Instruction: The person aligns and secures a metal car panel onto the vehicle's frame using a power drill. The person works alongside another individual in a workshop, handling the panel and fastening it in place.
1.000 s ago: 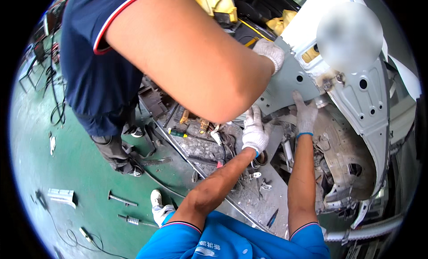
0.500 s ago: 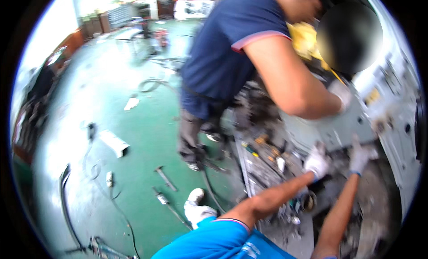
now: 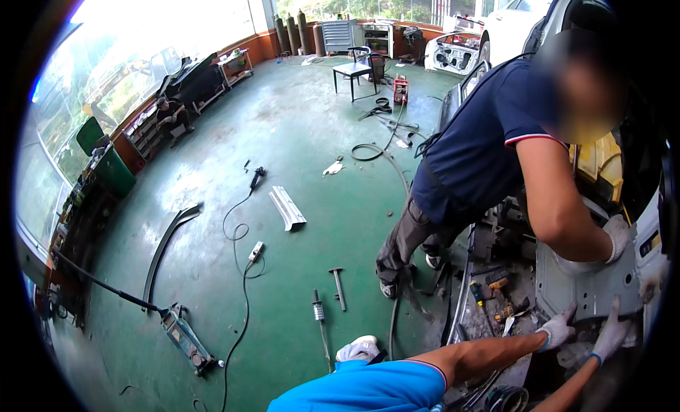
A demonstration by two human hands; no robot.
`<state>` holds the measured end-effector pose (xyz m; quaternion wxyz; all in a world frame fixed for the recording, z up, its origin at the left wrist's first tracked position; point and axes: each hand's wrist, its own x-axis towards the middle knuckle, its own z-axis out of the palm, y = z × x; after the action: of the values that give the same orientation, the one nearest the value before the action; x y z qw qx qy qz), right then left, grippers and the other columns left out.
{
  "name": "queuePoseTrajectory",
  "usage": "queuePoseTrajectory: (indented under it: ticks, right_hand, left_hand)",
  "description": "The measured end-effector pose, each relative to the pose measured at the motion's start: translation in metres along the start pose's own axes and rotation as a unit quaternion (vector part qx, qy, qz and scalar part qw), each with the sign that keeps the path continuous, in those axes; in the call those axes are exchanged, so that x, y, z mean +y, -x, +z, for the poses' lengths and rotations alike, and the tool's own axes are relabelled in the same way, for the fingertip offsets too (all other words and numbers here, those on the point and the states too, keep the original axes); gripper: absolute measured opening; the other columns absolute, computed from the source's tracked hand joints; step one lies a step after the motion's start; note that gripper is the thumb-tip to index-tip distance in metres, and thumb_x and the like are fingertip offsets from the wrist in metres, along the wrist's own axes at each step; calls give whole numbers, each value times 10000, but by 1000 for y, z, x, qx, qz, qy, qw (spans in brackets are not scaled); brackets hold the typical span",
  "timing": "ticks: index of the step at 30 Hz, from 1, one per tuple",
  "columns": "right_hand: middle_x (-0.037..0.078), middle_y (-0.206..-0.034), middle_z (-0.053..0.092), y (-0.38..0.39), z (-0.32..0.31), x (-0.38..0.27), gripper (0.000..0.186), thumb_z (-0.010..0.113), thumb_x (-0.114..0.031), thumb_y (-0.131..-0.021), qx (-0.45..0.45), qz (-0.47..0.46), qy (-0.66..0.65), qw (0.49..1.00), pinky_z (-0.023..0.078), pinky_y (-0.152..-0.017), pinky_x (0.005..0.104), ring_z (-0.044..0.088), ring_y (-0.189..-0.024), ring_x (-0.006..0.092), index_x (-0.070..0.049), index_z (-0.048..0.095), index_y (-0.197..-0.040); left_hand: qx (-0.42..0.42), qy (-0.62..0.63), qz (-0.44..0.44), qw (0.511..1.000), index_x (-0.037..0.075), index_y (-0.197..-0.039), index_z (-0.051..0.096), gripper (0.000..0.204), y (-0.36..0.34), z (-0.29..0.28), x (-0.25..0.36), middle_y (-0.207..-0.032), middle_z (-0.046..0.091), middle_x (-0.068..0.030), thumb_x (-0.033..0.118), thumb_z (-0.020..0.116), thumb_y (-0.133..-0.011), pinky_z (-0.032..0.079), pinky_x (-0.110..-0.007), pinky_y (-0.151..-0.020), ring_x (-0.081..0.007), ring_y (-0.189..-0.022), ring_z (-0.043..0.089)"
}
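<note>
A person's two white-gloved hands reach the lower edge of a grey metal panel (image 3: 588, 288) at the right, beside a car body. The left hand (image 3: 557, 330) has its fingers spread open against the panel's bottom edge; the right hand (image 3: 612, 334) presses there too, fingers splayed, gripping nothing. A co-worker in a navy shirt (image 3: 474, 153) steadies the panel's top with a gloved hand (image 3: 618, 236). On the green floor (image 3: 283, 128) lie a hammer (image 3: 338, 287) and a floor jack (image 3: 185, 337).

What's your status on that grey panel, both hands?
Left hand and right hand, white-gloved, pressed to lower edge of grey metal panel. Co-worker's gloved hand on its top. Loose tools beside it.
</note>
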<state>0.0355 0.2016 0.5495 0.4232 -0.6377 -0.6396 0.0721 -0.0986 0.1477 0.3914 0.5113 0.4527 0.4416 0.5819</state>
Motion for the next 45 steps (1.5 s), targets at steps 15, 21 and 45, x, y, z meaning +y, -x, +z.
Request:
queuePoseTrajectory:
  ticks: [15,21,45]
  right_hand:
    - [273,-1217,689,1,-17,-14,933,685,-653,-919,-35,94,80,992,518,-925,435,662,-1015,359,160,567,-1361]
    - [163,-950,726,-6,-7,-5,883,723,-683,-870,-49,80,41,995,491,-605,375,594,-656,219,101,650,-1268]
    - [280,-1177,727,0,-38,-22,948,533,-770,-938,-53,-16,326,944,526,-914,478,718,-1030,391,139,711,-1140]
  left_hand:
    - [-78,84,-55,992,169,-1699,26,1064,3,0,3,-1501,496,-323,38,607,-817,432,-369,-1071,-362,-1307,553]
    - [-70,83,-27,994,109,-1693,16,1025,0,-8,-5,-1671,295,-286,-39,548,-829,250,-327,-1254,-343,-1555,312]
    - [-185,-318,27,930,48,-1298,616,420,16,-12,26,-1214,679,-275,156,602,-893,525,-436,-967,-398,-1117,677]
